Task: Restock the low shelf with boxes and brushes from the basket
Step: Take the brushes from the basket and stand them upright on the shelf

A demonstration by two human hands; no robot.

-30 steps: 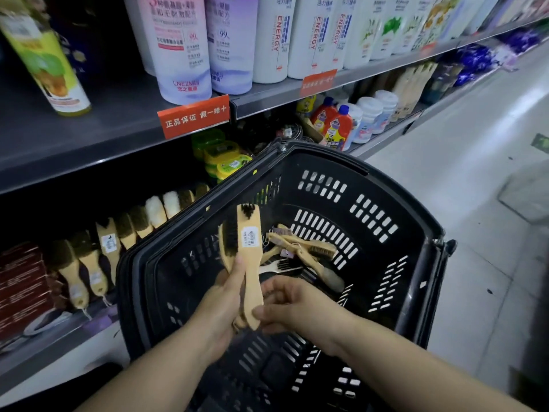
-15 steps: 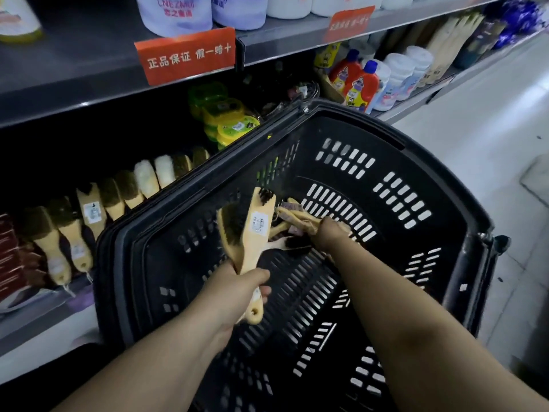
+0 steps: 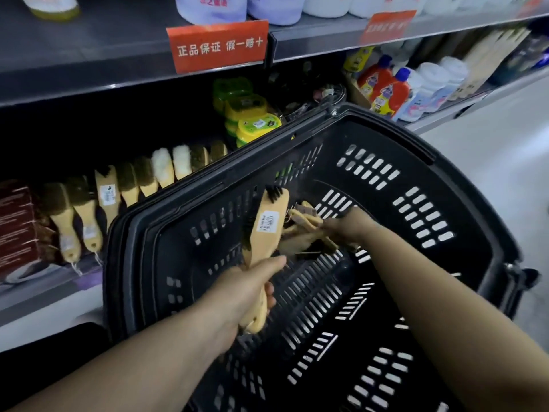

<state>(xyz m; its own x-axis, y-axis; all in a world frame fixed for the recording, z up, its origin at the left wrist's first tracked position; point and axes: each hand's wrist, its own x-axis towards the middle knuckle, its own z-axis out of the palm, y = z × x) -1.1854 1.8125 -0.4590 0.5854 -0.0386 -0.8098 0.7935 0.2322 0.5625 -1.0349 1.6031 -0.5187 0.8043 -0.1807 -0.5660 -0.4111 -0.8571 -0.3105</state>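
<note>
1. Two wooden brushes (image 3: 269, 226), by the look of it, stand upright in your left hand (image 3: 246, 289), its fingers wrapped round their handles above the basket (image 3: 386, 129).
2. Your right hand (image 3: 347, 230) has left that bundle and reached deeper, onto the loose brushes (image 3: 303, 224) lying inside. Blur hides whether it grips them yet. I judge you are gathering the last ones before shelving.
3. Beyond the rim, the low shelf (image 3: 44, 292) carries a row of shelved brushes (image 3: 124, 185) beside red boxes (image 3: 17, 227), with green tins (image 3: 252, 120) further along.
4. On the shelf above hangs an orange label (image 3: 218, 46), and pale floor (image 3: 505, 150) runs off to your right.
</note>
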